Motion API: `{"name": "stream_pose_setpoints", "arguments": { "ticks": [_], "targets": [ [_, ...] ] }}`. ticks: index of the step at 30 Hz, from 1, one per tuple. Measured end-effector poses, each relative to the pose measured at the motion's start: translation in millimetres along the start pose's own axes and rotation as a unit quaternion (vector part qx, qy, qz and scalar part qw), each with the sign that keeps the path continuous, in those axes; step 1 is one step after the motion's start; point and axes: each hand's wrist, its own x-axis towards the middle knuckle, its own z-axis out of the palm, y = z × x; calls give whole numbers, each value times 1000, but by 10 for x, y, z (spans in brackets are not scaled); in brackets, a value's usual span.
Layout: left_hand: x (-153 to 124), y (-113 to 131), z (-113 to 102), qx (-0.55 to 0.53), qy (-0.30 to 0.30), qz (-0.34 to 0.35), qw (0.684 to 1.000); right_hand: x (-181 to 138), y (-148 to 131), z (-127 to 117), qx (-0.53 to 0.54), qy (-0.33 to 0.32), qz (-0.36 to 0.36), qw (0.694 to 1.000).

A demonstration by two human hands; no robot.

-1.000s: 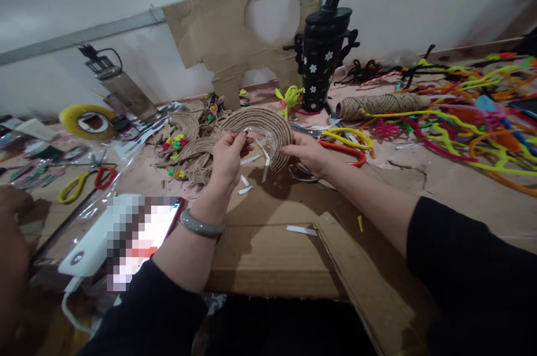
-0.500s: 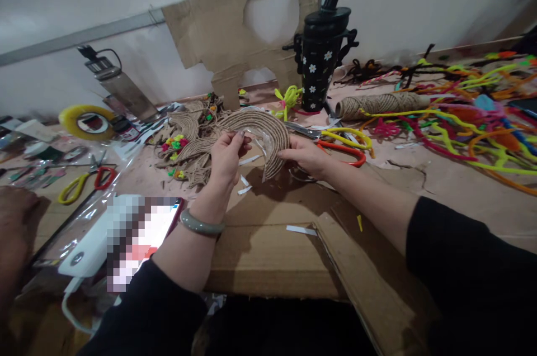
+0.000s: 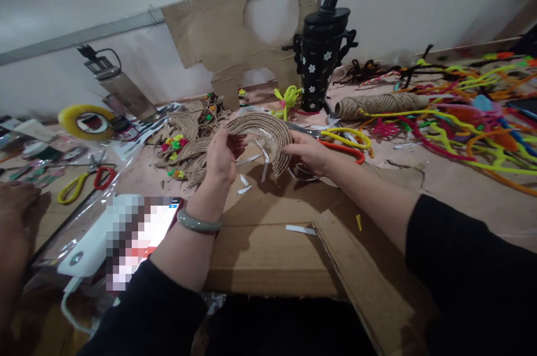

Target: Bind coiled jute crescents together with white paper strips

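While both hands met over the middle of the table (image 3: 440, 177), the jute-wrapped arch (image 3: 268, 129) sat lifted between them, its curve upward and its ends pointing down toward the flat cardboard sheet (image 3: 260, 244) beneath. The left hand (image 3: 222, 156) gripped the arch's left end with fingers curled closed around it, a grey-green bangle (image 3: 198, 222) on that wrist. The right hand (image 3: 308, 150) pinched the arch's right end, fingers partly bent against the wound cord. White paper strips (image 3: 265, 161) hung from the arch's underside, and more strips lay on the cardboard just below. Open room lay mainly toward the person, across the bare cardboard; beyond the arch the space was crowded by a heap of jute pieces (image 3: 188, 138), red-and-yellow scissors (image 3: 344, 143) just beside the right hand, a black flowered tumbler (image 3: 321, 60) and a twine spool (image 3: 377, 104). Bright pipe cleaners (image 3: 474, 115) sprawled across the right side, while a phone (image 3: 134, 238) lay near the left forearm. Another person's hand (image 3: 14, 205) rested at the far left edge.
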Motion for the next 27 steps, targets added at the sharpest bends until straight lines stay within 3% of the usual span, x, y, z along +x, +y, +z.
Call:
{"name": "stream_pose_setpoints", "arguments": {
  "ticks": [4,8,11,14,16,19,21,24,27],
  "targets": [
    [21,-13,-13,-18,20,-21,999,47,17,-36,-20,70,-25,997],
    [-23,-20,23,16,-12,-64,998,117,27,-108,-20,180,-74,981],
    [-36,-22,38,51,-33,-87,994,135,4,-150,-13,208,-83,974],
    [-48,6,31,52,-41,-94,993,104,-34,-157,-21,176,-55,983],
    [-81,36,25,67,-69,-117,988,64,-53,-141,-33,106,-16,994],
    [-164,59,29,109,-187,-156,964,7,-50,-104,-60,-28,12,998],
    [-211,48,39,142,-254,-172,941,-10,-27,-86,-89,-77,1,993],
    [-226,11,44,160,-298,-179,924,0,9,-85,-107,-51,-6,993],
    [-187,-14,29,147,-259,-163,941,26,11,-99,-75,24,1,997]
  ]
}}
